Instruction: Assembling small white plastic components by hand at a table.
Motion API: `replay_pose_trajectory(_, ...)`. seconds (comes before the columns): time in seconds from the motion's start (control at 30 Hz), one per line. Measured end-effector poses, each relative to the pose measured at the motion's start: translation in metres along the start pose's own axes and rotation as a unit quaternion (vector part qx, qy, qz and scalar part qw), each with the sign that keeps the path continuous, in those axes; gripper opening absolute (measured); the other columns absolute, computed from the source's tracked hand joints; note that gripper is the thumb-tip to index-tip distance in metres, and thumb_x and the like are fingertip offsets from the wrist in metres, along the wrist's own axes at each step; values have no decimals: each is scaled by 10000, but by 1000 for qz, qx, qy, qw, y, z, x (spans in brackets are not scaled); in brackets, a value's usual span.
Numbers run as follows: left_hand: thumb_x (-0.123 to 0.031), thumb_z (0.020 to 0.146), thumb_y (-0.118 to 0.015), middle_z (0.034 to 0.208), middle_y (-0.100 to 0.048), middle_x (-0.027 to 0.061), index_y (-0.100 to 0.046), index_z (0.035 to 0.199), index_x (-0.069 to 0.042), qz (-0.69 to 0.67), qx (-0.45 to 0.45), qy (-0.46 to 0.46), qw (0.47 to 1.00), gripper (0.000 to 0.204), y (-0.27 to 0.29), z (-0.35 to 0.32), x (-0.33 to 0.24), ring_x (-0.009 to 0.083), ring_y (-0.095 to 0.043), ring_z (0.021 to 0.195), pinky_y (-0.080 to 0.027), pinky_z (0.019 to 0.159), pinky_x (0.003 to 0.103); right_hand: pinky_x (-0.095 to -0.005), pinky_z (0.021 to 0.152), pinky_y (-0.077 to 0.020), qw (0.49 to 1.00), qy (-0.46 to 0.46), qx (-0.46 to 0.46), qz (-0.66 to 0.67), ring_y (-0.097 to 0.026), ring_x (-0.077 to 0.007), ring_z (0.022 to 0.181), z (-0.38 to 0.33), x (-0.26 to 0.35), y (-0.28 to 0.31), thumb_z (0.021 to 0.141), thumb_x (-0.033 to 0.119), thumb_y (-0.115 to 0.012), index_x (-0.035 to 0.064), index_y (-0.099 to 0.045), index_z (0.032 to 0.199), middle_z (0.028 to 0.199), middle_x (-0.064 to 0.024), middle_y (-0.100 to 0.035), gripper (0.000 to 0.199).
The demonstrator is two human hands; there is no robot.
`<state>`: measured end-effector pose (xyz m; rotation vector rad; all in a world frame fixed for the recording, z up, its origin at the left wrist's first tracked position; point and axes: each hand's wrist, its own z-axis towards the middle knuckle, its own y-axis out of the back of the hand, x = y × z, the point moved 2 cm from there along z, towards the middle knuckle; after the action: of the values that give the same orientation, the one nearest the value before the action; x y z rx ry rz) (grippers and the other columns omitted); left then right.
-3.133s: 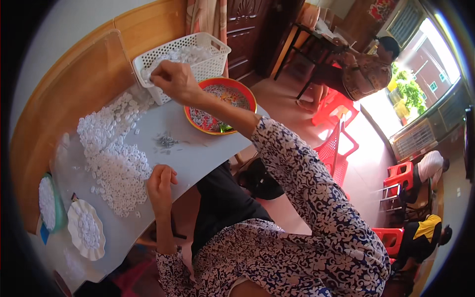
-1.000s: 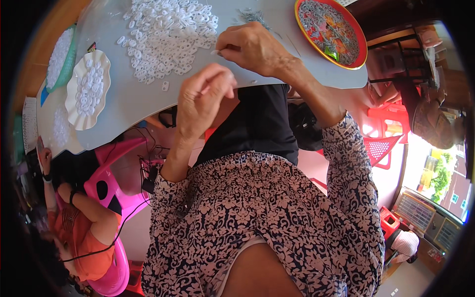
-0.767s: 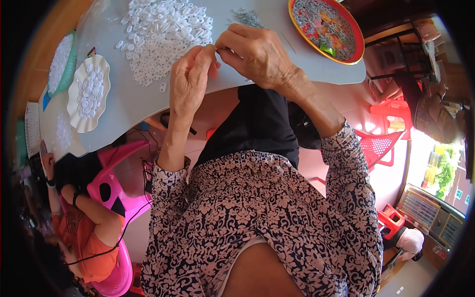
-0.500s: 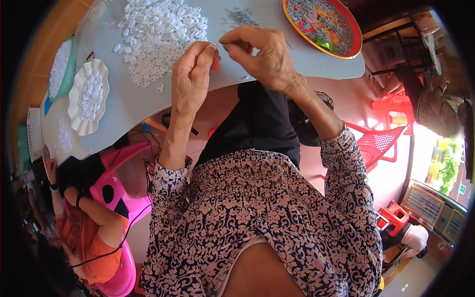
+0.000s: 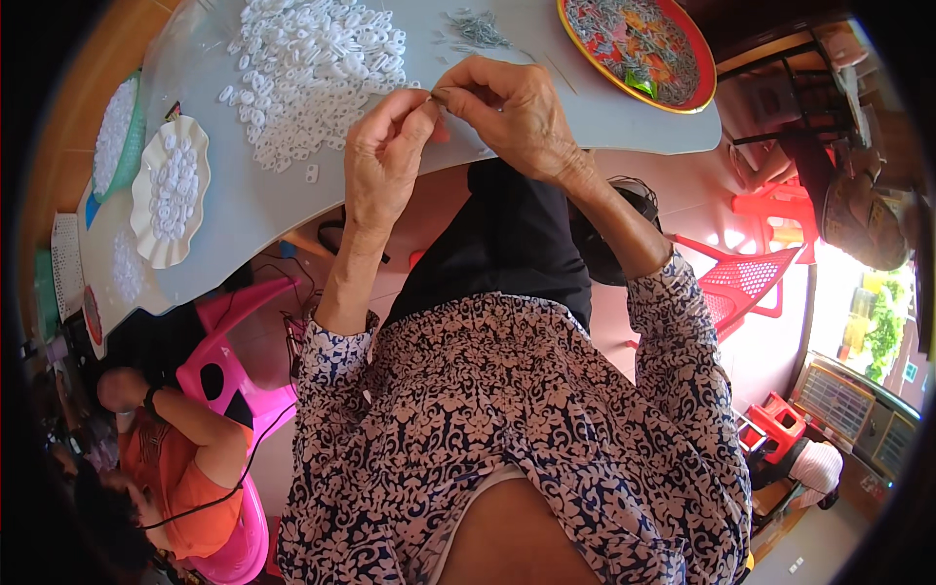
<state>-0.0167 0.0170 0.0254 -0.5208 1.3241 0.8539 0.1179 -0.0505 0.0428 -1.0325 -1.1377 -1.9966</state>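
Over the table's near edge, my hands meet fingertip to fingertip. My left hand (image 5: 382, 156) is closed in a pinch on a tiny white plastic piece, mostly covered by the fingers. Thumb and forefinger of my right hand (image 5: 522, 119) are pressed together against the same spot; whatever they hold is too small to make out. Beyond my left hand spreads a heap of small white plastic pieces (image 5: 317, 58), with one loose piece (image 5: 312, 174) close to the edge. A small pile of thin grey metal pieces (image 5: 476, 29) lies beyond my right hand.
On the grey table (image 5: 244, 205), a red round tray (image 5: 688, 105) holds many grey pieces at right. A scalloped white dish (image 5: 142, 214) and green basket (image 5: 131, 164) hold white pieces at left. A person in orange (image 5: 200, 487) sits lower left, near a pink chair (image 5: 219, 375).
My hands have come together; a small gap between their fingertips has closed. At the lower left, the other person's hand has moved away from the table edge.
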Motion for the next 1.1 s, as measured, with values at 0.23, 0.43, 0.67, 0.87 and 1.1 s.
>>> replay_pose_trajectory(0.23,-111,869,-548,686,-582,18,-594,842,3,-48,-1,14,999,126,3,-3,11,55,-518,637,-404,589,208,-311,582,-489,969,122,-17,-216,-613,-235,602,38,-24,15,779,89,-653,14,-656,857,718,-138,-635,109)
replay_pose_trajectory(0.43,-97,862,-550,669,-552,11,-582,821,7,-48,-23,8,999,117,-1,-7,7,60,-512,630,-401,573,214,-422,638,-494,913,101,113,-379,-622,-346,702,51,-15,-5,771,87,-608,-2,-611,764,721,-181,-621,89)
replay_pose_trajectory(0.67,-88,852,-556,640,-534,12,-580,813,9,-55,-21,28,998,108,-3,-5,4,63,-495,612,-390,561,215,-418,655,-544,876,98,151,-448,-661,-361,758,70,-4,-17,703,15,-598,-16,-648,811,817,-229,-645,123)
replay_pose_trajectory(0.87,-102,852,-556,623,-532,18,-592,807,4,-33,-29,28,999,120,-2,-5,7,60,-483,602,-376,548,214,-416,716,-534,880,92,186,-427,-655,-365,802,80,-13,-22,722,7,-573,-15,-655,860,845,-232,-646,162)
replay_pose_trajectory(1.1,-123,854,-556,630,-539,13,-600,815,-5,-19,-22,16,999,132,0,-3,9,53,-488,605,-374,538,214,-373,701,-523,896,113,210,-374,-653,-335,781,79,-28,-10,716,26,-564,6,-673,797,772,-187,-654,138)
